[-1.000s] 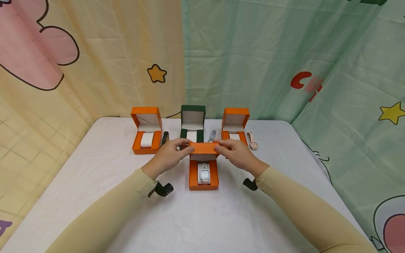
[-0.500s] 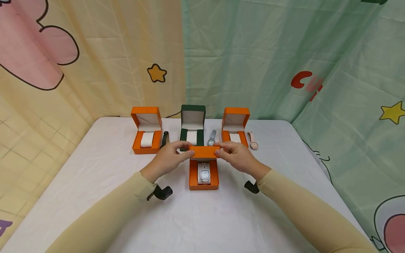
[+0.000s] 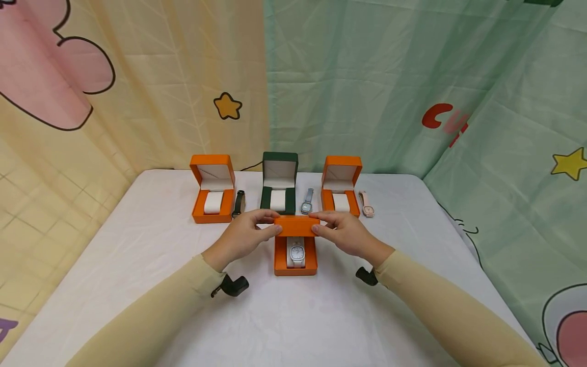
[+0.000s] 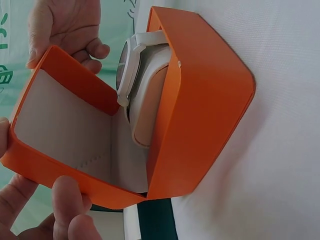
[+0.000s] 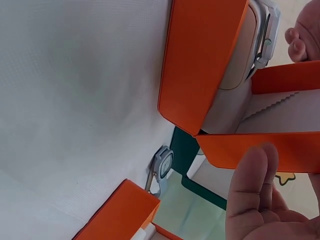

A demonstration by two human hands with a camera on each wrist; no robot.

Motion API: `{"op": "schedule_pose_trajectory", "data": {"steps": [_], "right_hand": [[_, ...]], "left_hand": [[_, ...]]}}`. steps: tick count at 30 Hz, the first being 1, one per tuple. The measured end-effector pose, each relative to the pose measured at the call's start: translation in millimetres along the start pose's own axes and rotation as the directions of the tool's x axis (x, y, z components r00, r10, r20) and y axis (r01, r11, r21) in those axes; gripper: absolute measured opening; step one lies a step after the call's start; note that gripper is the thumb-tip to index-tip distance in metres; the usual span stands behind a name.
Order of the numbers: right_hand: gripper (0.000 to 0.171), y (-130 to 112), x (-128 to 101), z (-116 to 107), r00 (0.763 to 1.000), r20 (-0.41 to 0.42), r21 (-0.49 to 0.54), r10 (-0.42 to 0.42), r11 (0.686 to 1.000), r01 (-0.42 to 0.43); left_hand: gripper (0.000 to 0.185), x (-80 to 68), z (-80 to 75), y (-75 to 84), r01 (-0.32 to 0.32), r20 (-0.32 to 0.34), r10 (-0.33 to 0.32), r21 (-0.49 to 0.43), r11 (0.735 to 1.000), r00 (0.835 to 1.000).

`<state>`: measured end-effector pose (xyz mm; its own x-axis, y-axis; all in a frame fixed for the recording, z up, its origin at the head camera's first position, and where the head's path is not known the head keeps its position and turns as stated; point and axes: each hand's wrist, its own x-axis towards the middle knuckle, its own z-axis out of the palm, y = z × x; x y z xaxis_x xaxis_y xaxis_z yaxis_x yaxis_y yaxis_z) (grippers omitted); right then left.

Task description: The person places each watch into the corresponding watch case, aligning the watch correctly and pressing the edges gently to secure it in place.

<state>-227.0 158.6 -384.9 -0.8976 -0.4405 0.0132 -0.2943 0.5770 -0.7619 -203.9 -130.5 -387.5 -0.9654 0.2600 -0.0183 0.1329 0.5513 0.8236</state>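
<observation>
An orange watch box (image 3: 295, 267) stands open at the middle of the table, with a white watch (image 3: 296, 252) on its cushion. Its hinged lid (image 3: 297, 225) tilts forward over the base. My left hand (image 3: 254, 230) pinches the lid's left end and my right hand (image 3: 337, 230) pinches its right end. In the left wrist view the lid (image 4: 60, 125) stands half open beside the watch (image 4: 131, 70), with my left thumb (image 4: 70, 205) on its edge. The right wrist view shows my right thumb (image 5: 250, 195) on the lid (image 5: 260, 147) above the base (image 5: 200, 55).
Along the back of the white table (image 3: 137, 255) stand an open orange box (image 3: 212, 189), a green box (image 3: 278, 183) and another orange box (image 3: 340, 186). A dark watch (image 3: 238, 203), a grey watch (image 3: 307, 201) and a pink watch (image 3: 366, 204) lie beside them. Curtains hang behind.
Both hands have drawn the lid forward and down over the base, so less of the white watch shows. The boxes and watches at the back have not moved.
</observation>
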Motion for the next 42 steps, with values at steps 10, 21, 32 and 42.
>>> {"op": "schedule_pose_trajectory", "data": {"steps": [10, 21, 32, 42], "right_hand": [[0.046, -1.8, -8.1, 3.5, 1.0, -0.008, 0.029, 0.022, 0.999, -0.022], [0.048, -0.9, -15.5, 9.3, 1.0, -0.014, -0.001, 0.021, 1.0, -0.021], [0.048, 1.1, -20.4, 16.6, 0.999, -0.031, -0.003, -0.02, 1.0, 0.02], [0.049, 4.6, -23.8, 18.9, 0.999, -0.026, -0.022, -0.048, 0.999, 0.047]], "left_hand": [[0.041, -4.3, 3.8, -2.7, -0.009, -0.012, 0.01, 0.012, 1.0, 1.0], [0.041, -11.2, 8.7, -5.1, -0.011, -0.025, 0.01, -0.02, 1.0, 1.0], [0.042, -15.1, 12.2, -4.7, 0.009, -0.032, -0.011, -0.056, 0.998, 0.999], [0.042, -19.4, 17.0, -6.0, 0.025, -0.039, -0.027, -0.068, 0.997, 0.999]]}}
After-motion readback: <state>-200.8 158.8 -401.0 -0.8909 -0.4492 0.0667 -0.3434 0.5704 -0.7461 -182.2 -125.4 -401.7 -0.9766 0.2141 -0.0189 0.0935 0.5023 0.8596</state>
